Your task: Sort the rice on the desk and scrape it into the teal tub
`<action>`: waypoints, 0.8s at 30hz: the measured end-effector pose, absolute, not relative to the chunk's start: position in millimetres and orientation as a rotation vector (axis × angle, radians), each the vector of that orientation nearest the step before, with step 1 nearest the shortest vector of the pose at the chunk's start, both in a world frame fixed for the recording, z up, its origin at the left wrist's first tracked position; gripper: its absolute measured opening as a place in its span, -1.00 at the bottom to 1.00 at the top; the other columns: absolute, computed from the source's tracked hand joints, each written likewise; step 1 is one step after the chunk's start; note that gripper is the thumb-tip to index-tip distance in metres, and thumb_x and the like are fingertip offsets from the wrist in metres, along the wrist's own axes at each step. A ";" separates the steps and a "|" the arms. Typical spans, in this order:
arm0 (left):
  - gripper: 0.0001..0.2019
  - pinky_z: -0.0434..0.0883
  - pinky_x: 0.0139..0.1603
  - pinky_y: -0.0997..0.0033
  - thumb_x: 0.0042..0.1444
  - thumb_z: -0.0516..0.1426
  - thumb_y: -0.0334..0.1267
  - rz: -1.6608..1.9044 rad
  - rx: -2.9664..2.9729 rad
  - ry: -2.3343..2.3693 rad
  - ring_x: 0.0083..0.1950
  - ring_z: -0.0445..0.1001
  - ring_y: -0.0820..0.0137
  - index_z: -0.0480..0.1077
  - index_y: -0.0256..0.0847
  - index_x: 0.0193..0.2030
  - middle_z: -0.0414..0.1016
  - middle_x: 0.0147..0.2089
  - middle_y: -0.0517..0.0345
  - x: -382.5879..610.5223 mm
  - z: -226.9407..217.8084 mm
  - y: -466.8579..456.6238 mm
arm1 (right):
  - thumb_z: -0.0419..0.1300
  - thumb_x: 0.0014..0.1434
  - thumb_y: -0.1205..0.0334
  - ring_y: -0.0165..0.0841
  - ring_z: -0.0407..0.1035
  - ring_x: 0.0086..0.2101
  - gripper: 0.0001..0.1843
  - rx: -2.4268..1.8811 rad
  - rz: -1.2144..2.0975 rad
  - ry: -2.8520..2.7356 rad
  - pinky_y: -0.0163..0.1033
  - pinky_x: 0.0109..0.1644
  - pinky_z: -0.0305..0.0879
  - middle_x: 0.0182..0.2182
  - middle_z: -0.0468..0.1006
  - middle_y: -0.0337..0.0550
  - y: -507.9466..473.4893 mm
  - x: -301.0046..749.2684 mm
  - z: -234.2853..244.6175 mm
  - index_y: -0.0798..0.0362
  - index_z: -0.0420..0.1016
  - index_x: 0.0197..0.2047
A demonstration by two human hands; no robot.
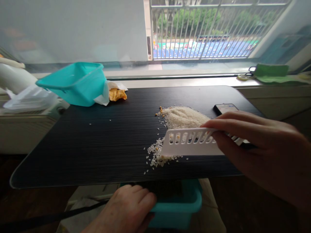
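My right hand point(257, 142) pinches a white slotted plastic plate point(191, 149) by its upper edge, thumb in front and fingers behind. The plate stands on its long edge, tilted, among loose rice grains point(155, 153) near the front of the table. Just behind it lies a larger heap of rice point(184, 116), with a few yellow kernels point(160, 110) at its left side. Below the table's front edge, my left hand point(133, 202) is closed on the rim of a turquoise tub point(173, 207). Its fingertips are partly hidden, and the tub's inside is dark.
The dark table point(116, 139) has rounded corners. Back left stands another turquoise tub point(84, 85), beside crumpled tissue and an orange peel-like scrap point(118, 94). A phone point(225, 108) lies behind my right hand. On the sill are a green cloth point(272, 72) and scissors point(252, 70).
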State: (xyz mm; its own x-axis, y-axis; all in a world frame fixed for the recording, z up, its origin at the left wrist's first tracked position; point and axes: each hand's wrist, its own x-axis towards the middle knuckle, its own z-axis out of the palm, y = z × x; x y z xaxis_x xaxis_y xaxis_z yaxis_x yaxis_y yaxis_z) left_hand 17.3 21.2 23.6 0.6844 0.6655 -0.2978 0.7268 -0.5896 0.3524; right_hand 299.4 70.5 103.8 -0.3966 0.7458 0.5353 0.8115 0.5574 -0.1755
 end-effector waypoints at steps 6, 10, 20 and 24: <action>-0.82 0.38 -0.20 0.49 0.11 0.20 -0.50 -0.200 2.428 1.075 -0.21 0.52 0.37 0.40 -0.12 -0.23 0.59 -0.20 0.25 18.6 26.2 24.2 | 0.17 0.23 0.37 -0.30 0.48 -0.28 -0.71 -1.271 -0.188 -2.170 -0.23 -0.31 0.38 -0.20 0.60 -0.31 62.0 301.6 104.4 -0.18 0.49 -0.05; -0.81 0.39 -0.17 0.47 0.12 0.19 -0.50 -0.171 2.444 1.079 -0.19 0.52 0.36 0.39 -0.12 -0.21 0.58 -0.18 0.24 16.7 25.8 22.2 | 0.18 0.22 0.37 -0.29 0.47 -0.28 -0.73 -1.271 -0.119 -2.188 -0.21 -0.29 0.39 -0.18 0.60 -0.29 61.7 299.9 103.2 -0.17 0.49 -0.06; -0.86 0.41 -0.15 0.49 0.20 0.11 -0.47 -0.127 2.440 1.067 -0.21 0.52 0.38 0.35 -0.12 -0.23 0.55 -0.21 0.22 14.5 22.6 21.3 | 0.14 0.25 0.35 -0.28 0.49 -0.25 -0.70 -1.280 -0.160 -2.186 -0.19 -0.25 0.37 -0.16 0.60 -0.33 56.1 301.1 103.8 -0.23 0.46 -0.04; -0.82 0.40 -0.17 0.48 0.14 0.14 -0.51 -0.146 2.439 1.075 -0.20 0.52 0.37 0.36 -0.13 -0.22 0.57 -0.19 0.23 16.9 25.4 23.0 | 0.16 0.24 0.36 -0.31 0.49 -0.30 -0.70 -1.273 -0.108 -2.243 -0.21 -0.30 0.36 -0.15 0.59 -0.31 57.2 299.7 103.7 -0.20 0.45 -0.03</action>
State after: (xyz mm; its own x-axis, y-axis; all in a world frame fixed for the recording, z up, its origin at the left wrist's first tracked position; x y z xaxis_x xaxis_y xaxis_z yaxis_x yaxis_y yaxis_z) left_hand 16.9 23.0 25.4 0.6877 0.6707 -0.2779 0.7206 -0.5839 0.3739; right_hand 299.7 57.2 103.7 -0.3977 0.7691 0.5003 0.8137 0.5476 -0.1950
